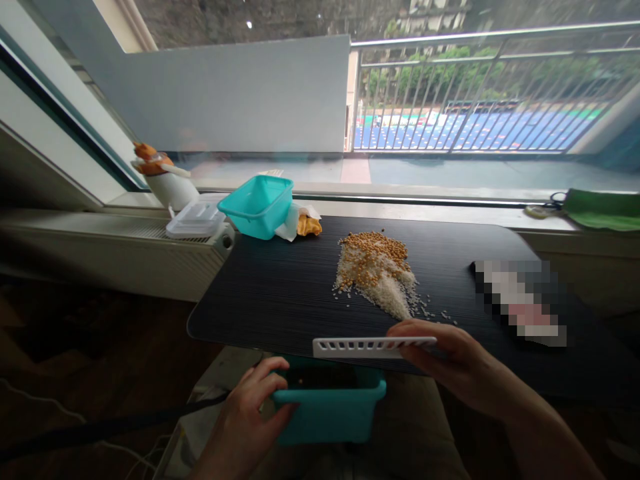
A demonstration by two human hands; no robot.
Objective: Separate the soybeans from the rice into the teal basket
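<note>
My left hand (253, 403) grips the left end of a teal plastic container (333, 417), fingers over its rim and thumb outside. The container sits below the table's front edge; its inside is dark. In my right hand (457, 353) is a white slotted plastic piece (350, 347), seen nearly edge-on above the container and pinched at its right end. Just beyond it, a pile of white rice grains (390, 297) mixed with yellow-brown beans, perhaps soybeans (376, 247), lies on the black table (280, 293). Some grains are scattered to the right.
A second teal container (257, 217) stands at the table's back left, beside a crumpled orange-and-white packet (309, 225). A clear plastic lid or box (196, 219) rests on the radiator (200, 263). Farther right lie a blurred-out object (520, 303) and green cloth (605, 209) on the sill.
</note>
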